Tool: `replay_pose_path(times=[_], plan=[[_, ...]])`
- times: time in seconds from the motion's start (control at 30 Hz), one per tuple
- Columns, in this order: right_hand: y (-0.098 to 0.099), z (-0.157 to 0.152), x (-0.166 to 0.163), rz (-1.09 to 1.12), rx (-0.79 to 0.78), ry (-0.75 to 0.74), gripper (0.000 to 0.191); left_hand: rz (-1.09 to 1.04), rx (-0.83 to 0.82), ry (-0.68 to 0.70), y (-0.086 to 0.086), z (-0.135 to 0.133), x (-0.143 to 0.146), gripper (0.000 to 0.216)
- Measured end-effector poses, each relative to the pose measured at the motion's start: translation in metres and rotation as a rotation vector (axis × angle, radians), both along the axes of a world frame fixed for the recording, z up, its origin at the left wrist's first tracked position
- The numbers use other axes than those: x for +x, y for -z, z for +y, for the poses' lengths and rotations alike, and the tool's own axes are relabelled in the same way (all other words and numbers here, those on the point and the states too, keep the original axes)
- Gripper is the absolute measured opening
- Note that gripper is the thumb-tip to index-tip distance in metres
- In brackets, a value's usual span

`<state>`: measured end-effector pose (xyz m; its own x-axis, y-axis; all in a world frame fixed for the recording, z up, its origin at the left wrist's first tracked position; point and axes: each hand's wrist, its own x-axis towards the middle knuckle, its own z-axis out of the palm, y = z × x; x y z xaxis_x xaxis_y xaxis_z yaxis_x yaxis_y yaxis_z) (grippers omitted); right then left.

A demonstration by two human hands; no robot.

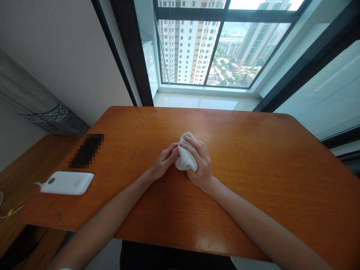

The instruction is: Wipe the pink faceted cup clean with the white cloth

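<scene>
The white cloth (186, 160) under my right hand (201, 161) covers most of a pinkish object (176, 150) at my left hand (164, 160), so I cannot tell what it is. Left on the surface (258, 161), a dark oblong thing (86, 150) is blurred into blocks; the white power bank's (66, 183) marking is too faint to read. The picture's edges crop my forearms (123, 198), the curtain (30, 90) and a pale cable (10, 212).

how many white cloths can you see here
1: the white cloth is bunched in the right hand, next to the left hand, near the middle of the wooden table. Another could be hidden underneath.
</scene>
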<state>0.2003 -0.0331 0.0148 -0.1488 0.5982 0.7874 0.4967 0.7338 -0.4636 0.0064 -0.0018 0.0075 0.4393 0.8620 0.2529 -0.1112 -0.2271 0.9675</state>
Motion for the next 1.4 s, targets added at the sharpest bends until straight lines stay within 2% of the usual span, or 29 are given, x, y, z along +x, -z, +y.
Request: replay_pose_path(times=[0.07,0.17,0.23,0.27,0.4,0.43,0.5,0.6,0.67,0.73,0.83,0.87,0.9,0.93,1.03,1.07,1.13,1.23,1.27,1.33,1.4], plan=[[0.004,0.004,-0.002,0.206,-0.170,0.010,0.044,0.017,-0.008,-0.006,-0.002,0.000,0.000,0.053],[0.011,0.012,-0.005,0.565,-0.545,0.094,0.049,0.028,0.008,-0.014,-0.004,0.001,0.000,0.054],[0.012,0.013,-0.004,0.653,-0.678,0.131,0.055,0.025,0.027,-0.017,-0.003,0.002,-0.001,0.054],[0.011,0.012,-0.004,0.622,-0.646,0.125,0.054,0.023,0.033,-0.020,-0.003,0.001,-0.001,0.053],[0.000,0.004,0.001,0.233,-0.189,-0.027,0.045,0.021,0.017,-0.037,0.002,0.001,-0.001,0.049],[-0.001,0.003,0.001,0.177,-0.135,-0.053,0.045,0.021,0.013,-0.038,0.003,0.000,-0.001,0.048],[0.001,0.005,0.000,0.236,-0.197,-0.025,0.044,0.018,0.017,-0.030,0.003,0.000,-0.001,0.049],[0.010,0.014,-0.003,0.546,-0.560,0.115,0.049,0.038,0.039,-0.020,0.001,0.001,-0.002,0.053],[0.013,0.016,-0.004,0.652,-0.704,0.154,0.054,0.047,0.051,-0.023,0.000,0.001,-0.002,0.053],[0.010,0.014,-0.003,0.575,-0.601,0.129,0.051,0.035,0.049,-0.026,0.000,0.001,-0.002,0.052],[0.003,0.007,-0.001,0.238,-0.226,0.010,0.045,0.007,0.035,-0.030,0.001,0.001,-0.002,0.048],[0.002,0.005,-0.001,0.153,-0.151,-0.023,0.045,0.004,0.032,-0.031,0.002,0.001,-0.002,0.048],[0.002,0.005,-0.001,0.129,-0.133,-0.031,0.045,0.003,0.033,-0.031,0.003,0.002,-0.002,0.048],[0.004,0.006,-0.001,0.168,-0.179,-0.010,0.046,0.006,0.035,-0.030,0.003,0.002,-0.002,0.049],[0.011,0.011,-0.002,0.443,-0.517,0.131,0.054,0.035,0.040,-0.027,0.002,0.002,-0.002,0.053],[0.013,0.012,-0.002,0.494,-0.580,0.156,0.056,0.044,0.040,-0.032,0.002,0.002,-0.002,0.053],[0.012,0.011,-0.001,0.426,-0.506,0.124,0.054,0.042,0.040,-0.039,0.001,0.001,-0.002,0.052],[0.005,0.006,0.001,0.111,-0.142,-0.028,0.043,0.007,0.024,-0.036,0.002,0.000,-0.002,0.049],[0.003,0.004,0.001,0.048,-0.074,-0.058,0.043,-0.001,0.020,-0.033,0.003,0.000,-0.001,0.049],[0.002,0.005,0.001,0.094,-0.092,-0.036,0.043,0.001,0.019,-0.032,0.004,0.001,-0.001,0.049],[0.005,0.009,0.000,0.308,-0.298,0.055,0.044,0.016,0.030,-0.027,0.003,0.002,-0.001,0.051]])
